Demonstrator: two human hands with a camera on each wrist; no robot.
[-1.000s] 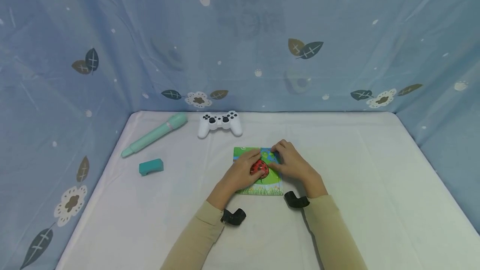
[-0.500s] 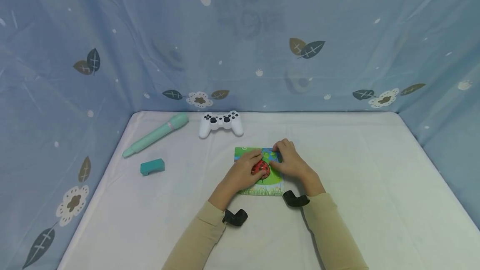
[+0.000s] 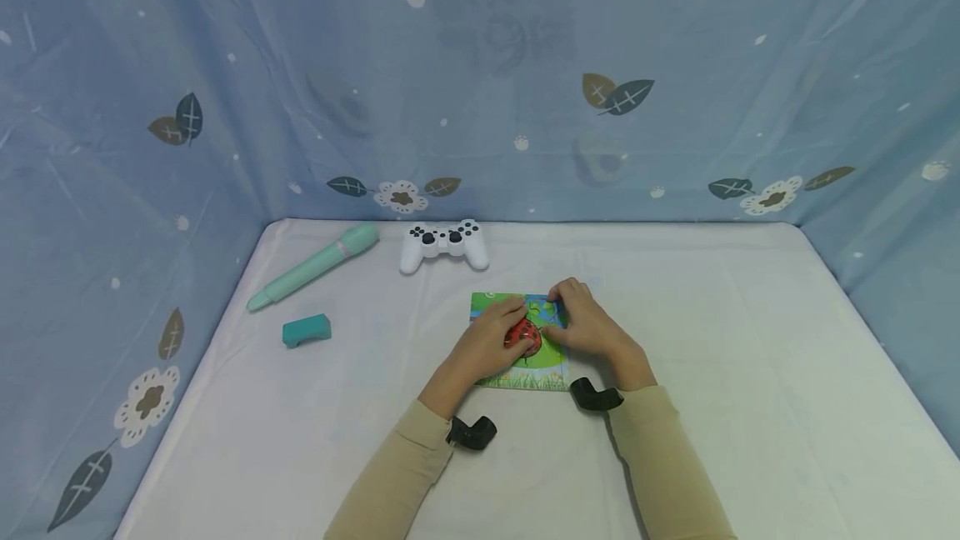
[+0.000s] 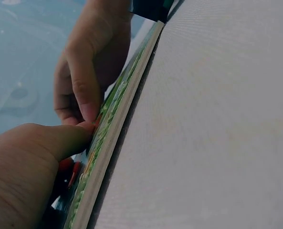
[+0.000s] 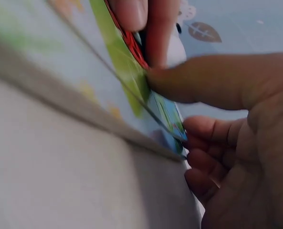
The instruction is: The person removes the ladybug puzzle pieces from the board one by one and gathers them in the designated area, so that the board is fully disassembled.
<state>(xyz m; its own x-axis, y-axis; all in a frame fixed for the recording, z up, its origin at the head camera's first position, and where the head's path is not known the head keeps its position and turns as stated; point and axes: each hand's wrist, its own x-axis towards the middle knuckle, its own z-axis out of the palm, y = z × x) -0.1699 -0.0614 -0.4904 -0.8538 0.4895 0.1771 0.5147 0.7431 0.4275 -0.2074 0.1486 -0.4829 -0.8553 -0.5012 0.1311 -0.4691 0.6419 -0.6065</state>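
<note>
A ladybug picture puzzle board [image 3: 528, 379] lies flat on the white cloth in the head view. My left hand [image 3: 486, 347] rests on its left half, over part of the red ladybug [image 3: 522, 335], the thumb lying across it. At the upper right of the board, my right hand [image 3: 591, 325] has its thumb on the picture and its bent fingers at the right edge. The right wrist view shows a thin seam in the board [image 5: 79, 71] and curled fingertips [image 5: 198, 129] against its side. In the left wrist view the left thumb [image 4: 60, 140] almost meets the other hand's fingers.
A white game controller [image 3: 444, 247] lies behind the board. To the left are a mint-green stick-shaped object [image 3: 311, 267] and a teal block [image 3: 306, 330]. Blue patterned cloth [image 3: 480, 82] walls in the back and sides. Black devices [image 3: 472, 433] sit on both wrists.
Both hands keep nearly the same places on the board. The whole head view has shifted slightly; the objects on the cloth have not moved.
</note>
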